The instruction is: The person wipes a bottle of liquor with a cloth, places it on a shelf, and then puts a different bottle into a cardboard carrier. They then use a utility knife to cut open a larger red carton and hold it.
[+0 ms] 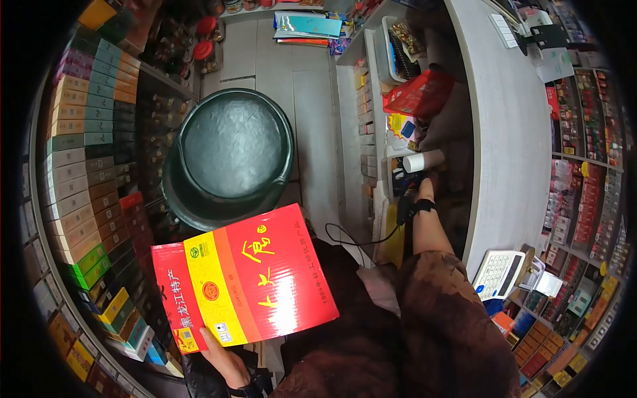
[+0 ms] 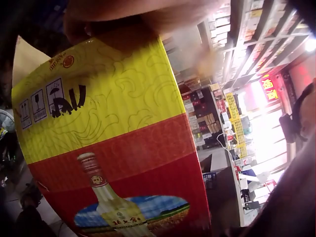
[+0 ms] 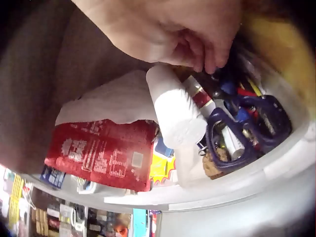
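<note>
My left hand [image 1: 224, 358] grips a red and yellow cardboard box [image 1: 265, 272] by its lower left edge, thumb on the front face. The left wrist view shows another side of this box [image 2: 113, 133], printed with a bottle. My right hand [image 3: 182, 34] reaches down into a white bin [image 3: 291, 163] on the shelf under the counter, its fingers curled. Its fingertips are right at the clutter behind purple-handled scissors [image 3: 232, 143]; what they touch is hidden. Beside them lies a white roll [image 3: 175, 106], with a red bag [image 3: 103, 153] farther left.
A dark green lidded tub [image 1: 232, 146] stands on the tiled floor [image 1: 315, 132] ahead. Stacked cartons [image 1: 73, 172] line the left shelves. The grey counter [image 1: 511, 146] runs along the right, with a white calculator [image 1: 497, 273] on it. A black cable [image 1: 352, 240] hangs near my right wrist.
</note>
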`<state>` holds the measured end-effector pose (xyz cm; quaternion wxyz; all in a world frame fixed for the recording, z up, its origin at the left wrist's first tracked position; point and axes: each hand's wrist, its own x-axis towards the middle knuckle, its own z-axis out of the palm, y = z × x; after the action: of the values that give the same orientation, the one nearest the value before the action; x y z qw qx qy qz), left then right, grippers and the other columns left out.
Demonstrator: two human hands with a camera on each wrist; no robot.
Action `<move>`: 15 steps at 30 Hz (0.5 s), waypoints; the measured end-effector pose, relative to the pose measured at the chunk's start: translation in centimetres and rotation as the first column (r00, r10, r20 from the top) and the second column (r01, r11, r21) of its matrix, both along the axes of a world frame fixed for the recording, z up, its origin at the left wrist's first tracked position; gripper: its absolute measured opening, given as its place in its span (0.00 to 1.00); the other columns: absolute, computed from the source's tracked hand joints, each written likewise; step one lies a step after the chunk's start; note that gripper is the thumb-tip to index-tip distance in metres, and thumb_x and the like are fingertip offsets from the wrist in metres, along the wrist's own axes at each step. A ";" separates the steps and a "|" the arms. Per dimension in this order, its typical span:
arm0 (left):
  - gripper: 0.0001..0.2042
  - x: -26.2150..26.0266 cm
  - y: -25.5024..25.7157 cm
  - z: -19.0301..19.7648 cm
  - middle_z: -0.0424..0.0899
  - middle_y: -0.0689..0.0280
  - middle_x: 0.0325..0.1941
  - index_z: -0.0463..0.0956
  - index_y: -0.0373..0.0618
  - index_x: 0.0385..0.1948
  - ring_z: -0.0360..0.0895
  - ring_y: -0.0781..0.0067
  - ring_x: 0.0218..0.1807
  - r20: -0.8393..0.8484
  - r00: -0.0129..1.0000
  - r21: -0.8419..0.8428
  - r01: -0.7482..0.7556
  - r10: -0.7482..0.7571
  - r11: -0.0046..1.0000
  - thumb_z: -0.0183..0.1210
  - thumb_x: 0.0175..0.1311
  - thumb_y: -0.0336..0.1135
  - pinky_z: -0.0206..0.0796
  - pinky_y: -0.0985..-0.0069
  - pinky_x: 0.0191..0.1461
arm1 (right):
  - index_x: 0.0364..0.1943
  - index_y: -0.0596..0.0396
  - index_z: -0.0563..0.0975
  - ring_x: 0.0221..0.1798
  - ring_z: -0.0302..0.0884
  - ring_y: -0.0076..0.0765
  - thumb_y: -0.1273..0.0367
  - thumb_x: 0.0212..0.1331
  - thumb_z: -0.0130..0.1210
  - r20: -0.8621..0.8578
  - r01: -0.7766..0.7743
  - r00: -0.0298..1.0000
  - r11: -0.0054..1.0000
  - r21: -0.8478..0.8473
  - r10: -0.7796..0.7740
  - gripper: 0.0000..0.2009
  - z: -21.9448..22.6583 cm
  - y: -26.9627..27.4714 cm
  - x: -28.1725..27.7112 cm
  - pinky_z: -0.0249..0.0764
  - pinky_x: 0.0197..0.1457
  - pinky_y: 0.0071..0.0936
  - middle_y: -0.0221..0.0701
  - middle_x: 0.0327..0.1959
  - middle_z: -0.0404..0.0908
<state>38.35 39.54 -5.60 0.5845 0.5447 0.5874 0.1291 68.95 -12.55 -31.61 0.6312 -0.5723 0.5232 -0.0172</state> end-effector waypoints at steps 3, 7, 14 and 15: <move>0.24 0.3 0.0 0.1 0.73 0.61 0.64 0.60 0.39 0.66 0.74 0.70 0.59 -0.005 1.000 0.018 0.001 -0.001 1.000 0.53 0.75 0.41 0.65 0.70 0.62 | 0.44 0.50 0.79 0.37 0.78 0.35 0.59 0.68 0.46 -0.210 -0.259 0.948 0.963 -0.072 0.239 0.14 -6.7 -5.2 -0.9 0.77 0.41 0.38 0.29 0.37 0.81; 0.25 0.2 0.4 -0.2 0.73 0.61 0.65 0.59 0.39 0.67 0.74 0.70 0.59 -0.012 1.000 0.004 -0.012 0.012 1.000 0.53 0.75 0.41 0.65 0.70 0.62 | 0.41 0.49 0.80 0.34 0.79 0.36 0.60 0.67 0.46 -0.343 -0.250 0.903 0.966 0.066 0.257 0.13 -9.0 -6.7 -0.5 0.77 0.39 0.38 0.29 0.33 0.81; 0.25 0.6 0.8 -0.2 0.73 0.61 0.65 0.59 0.40 0.67 0.75 0.70 0.60 -0.011 1.000 0.003 -0.006 0.006 1.000 0.53 0.75 0.42 0.67 0.70 0.61 | 0.50 0.50 0.79 0.56 0.75 0.31 0.59 0.60 0.58 -0.895 -0.968 0.089 0.250 0.026 0.436 0.17 -8.5 -5.3 -0.8 0.70 0.63 0.26 0.31 0.51 0.81; 0.25 0.7 0.8 -0.3 0.73 0.61 0.65 0.59 0.40 0.67 0.75 0.70 0.59 -0.018 1.000 0.000 -0.017 0.017 1.000 0.53 0.75 0.42 0.67 0.70 0.61 | 0.54 0.50 0.79 0.63 0.73 0.27 0.60 0.60 0.60 -0.964 -0.971 -0.200 -0.167 0.171 0.175 0.19 -8.5 -5.3 -1.0 0.66 0.70 0.22 0.31 0.58 0.80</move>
<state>39.00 40.38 -5.86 0.5778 0.5409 0.5974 0.1292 67.96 -17.83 -40.08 -0.1888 -0.8731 0.1607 0.4197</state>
